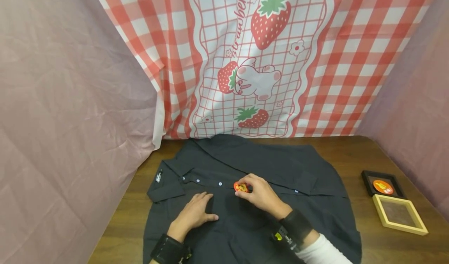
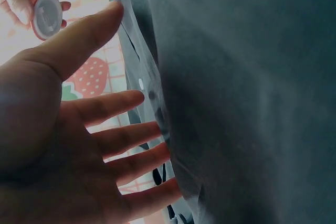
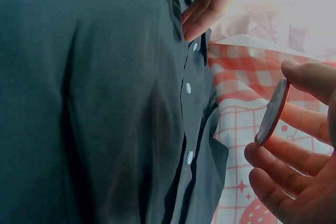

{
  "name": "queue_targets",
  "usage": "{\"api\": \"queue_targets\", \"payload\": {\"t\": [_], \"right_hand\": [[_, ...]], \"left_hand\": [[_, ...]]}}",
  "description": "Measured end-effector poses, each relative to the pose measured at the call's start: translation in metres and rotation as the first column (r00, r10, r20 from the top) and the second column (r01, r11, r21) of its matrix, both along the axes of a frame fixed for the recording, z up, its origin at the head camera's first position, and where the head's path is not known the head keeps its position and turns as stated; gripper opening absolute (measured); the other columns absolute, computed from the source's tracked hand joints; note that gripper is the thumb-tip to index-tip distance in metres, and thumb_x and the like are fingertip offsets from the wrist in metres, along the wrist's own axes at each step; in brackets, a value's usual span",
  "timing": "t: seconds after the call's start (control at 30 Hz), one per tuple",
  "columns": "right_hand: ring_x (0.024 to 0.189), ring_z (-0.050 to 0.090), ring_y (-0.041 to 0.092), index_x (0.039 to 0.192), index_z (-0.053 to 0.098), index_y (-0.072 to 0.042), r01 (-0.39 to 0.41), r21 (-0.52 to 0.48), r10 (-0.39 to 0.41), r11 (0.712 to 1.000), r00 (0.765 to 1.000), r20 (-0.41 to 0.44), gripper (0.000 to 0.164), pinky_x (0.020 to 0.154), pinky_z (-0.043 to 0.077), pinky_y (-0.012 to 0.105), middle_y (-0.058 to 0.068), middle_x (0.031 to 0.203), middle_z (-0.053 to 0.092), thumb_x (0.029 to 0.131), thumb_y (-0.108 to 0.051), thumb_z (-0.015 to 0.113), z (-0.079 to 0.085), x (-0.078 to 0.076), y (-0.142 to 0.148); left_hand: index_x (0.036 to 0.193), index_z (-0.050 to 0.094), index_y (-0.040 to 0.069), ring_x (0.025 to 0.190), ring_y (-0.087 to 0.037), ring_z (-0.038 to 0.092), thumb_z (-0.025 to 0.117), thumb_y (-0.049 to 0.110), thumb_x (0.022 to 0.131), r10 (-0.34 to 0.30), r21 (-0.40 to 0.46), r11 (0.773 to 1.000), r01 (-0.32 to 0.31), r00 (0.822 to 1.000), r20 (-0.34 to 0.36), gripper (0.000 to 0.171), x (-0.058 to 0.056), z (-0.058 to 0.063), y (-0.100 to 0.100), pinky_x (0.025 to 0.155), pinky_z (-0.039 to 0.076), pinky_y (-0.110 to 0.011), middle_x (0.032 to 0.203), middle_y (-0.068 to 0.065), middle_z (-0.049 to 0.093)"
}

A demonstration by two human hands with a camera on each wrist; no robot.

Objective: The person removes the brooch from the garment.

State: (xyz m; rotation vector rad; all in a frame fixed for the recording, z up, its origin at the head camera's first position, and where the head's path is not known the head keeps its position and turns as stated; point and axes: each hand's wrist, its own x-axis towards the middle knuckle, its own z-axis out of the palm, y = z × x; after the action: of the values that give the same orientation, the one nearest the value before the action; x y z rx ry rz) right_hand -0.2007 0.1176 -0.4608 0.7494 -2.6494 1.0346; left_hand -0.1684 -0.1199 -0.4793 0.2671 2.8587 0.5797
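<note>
A dark button-up shirt lies spread on the wooden table, its collar toward the left and a row of pale buttons along its front. My right hand pinches a round badge by its edge, just over the button strip. The badge's printed face is red and yellow; its pale back with a clip shows in the left wrist view. Fingers spread, my left hand rests on the shirt front, below the upper buttons.
At the right of the table lies a black frame with an orange round badge inside. A pale wooden frame touches its near side. A red-checked strawberry cloth hangs behind, with pinkish curtains at both sides.
</note>
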Motion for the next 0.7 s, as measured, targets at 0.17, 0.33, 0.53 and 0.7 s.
{"api": "queue_targets", "payload": {"t": [0.17,0.33,0.53,0.7], "right_hand": [[0.083,0.06,0.013,0.101,0.073,-0.015,0.005,0.007,-0.005,1.0,1.0,0.014,0.026,0.072,0.05,0.026,-0.005,0.094,0.066,0.079,-0.028,0.08,-0.001,0.0,0.004],[0.083,0.061,0.014,0.102,0.073,-0.016,0.006,0.025,-0.006,1.0,1.0,0.013,0.027,0.071,0.05,0.027,-0.004,0.095,0.066,0.079,-0.027,0.081,-0.004,0.001,0.006],[0.08,0.059,0.013,0.102,0.073,-0.016,0.023,0.054,-0.024,0.998,0.999,0.024,0.029,0.069,0.048,0.025,-0.005,0.093,0.066,0.078,-0.029,0.082,-0.001,-0.001,0.007],[0.082,0.059,0.014,0.101,0.073,-0.016,0.054,0.052,-0.055,0.997,0.998,0.024,0.028,0.071,0.05,0.03,-0.003,0.097,0.066,0.077,-0.027,0.082,0.002,-0.002,0.009]], "left_hand": [[0.134,0.055,0.002,0.135,-0.041,0.042,0.081,0.041,0.076,0.005,-0.022,1.0,-0.005,1.0,0.005,0.074,0.0,0.003,0.001,0.108,0.039,-0.058,0.144,-0.023,0.048],[0.133,0.055,0.003,0.135,-0.042,0.042,0.08,0.043,0.077,0.021,-0.024,0.999,-0.021,1.0,0.001,0.073,0.004,0.0,0.0,0.104,0.04,-0.062,0.144,-0.023,0.048],[0.136,0.053,0.003,0.138,-0.044,0.037,0.08,0.042,0.076,0.004,0.015,1.0,-0.005,1.0,0.011,0.076,0.004,0.0,-0.005,0.104,0.038,-0.065,0.148,-0.024,0.044],[0.141,0.049,0.004,0.141,-0.046,0.033,0.079,0.04,0.078,-0.027,0.034,0.999,0.026,0.999,0.026,0.079,0.0,0.005,-0.01,0.107,0.036,-0.063,0.151,-0.024,0.039]]}}
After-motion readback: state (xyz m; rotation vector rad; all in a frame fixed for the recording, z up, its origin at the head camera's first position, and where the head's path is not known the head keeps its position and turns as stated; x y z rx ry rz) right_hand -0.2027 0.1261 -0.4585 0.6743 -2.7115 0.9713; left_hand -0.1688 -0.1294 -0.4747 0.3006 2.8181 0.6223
